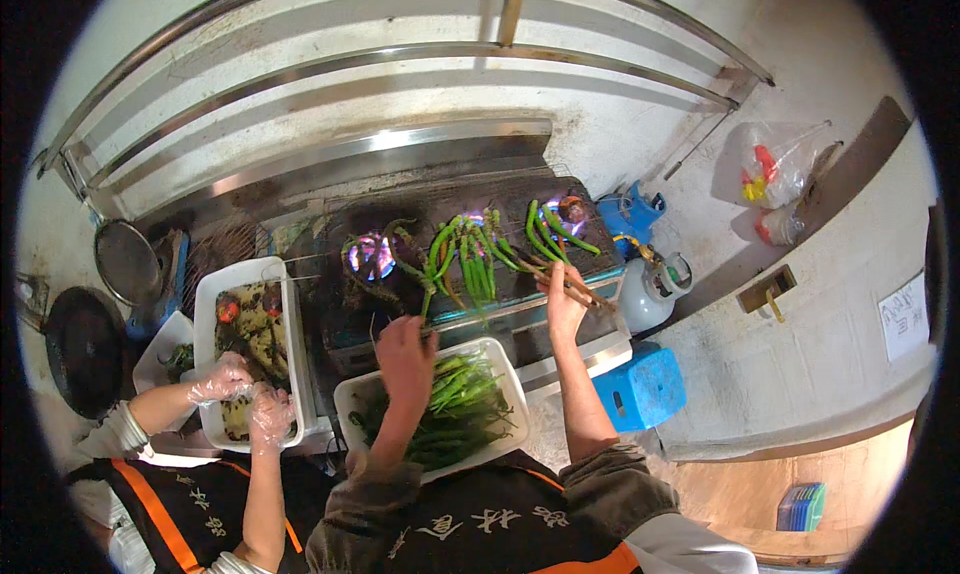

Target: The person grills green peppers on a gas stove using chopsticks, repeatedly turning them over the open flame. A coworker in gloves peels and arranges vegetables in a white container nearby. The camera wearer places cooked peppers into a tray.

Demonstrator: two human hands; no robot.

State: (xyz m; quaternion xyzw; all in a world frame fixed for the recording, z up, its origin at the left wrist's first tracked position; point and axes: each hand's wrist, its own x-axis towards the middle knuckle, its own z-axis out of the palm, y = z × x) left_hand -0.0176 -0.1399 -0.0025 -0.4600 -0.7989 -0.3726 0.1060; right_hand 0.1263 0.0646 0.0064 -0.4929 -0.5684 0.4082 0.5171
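My right hand (564, 304) grips a pair of wooden chopsticks (589, 298), their darkened tips among long green peppers on the gas grill (375, 304). Blurred, my left hand (405, 356) hangs over the near edge of the grill, above a white plastic tub (517, 416). One green pepper (427, 301) reaches down to its fingertips; blur hides whether they hold it. Fresh green peppers (461, 386) fill the tub. Over the flames lie bright green peppers (476, 266) in the middle, and charred, limp ones (405, 247) further left. A blackened round vegetable (571, 209) sits at the far right burner.
At left, a co-worker's plastic-gloved hands (251, 401) work in another white tub (204, 326) with charred vegetables. Gas cylinders (643, 296) and a blue plastic stool (645, 386) stand right of the grill. Metal rails (420, 51) cross the wall above. Pans (84, 352) hang at left.
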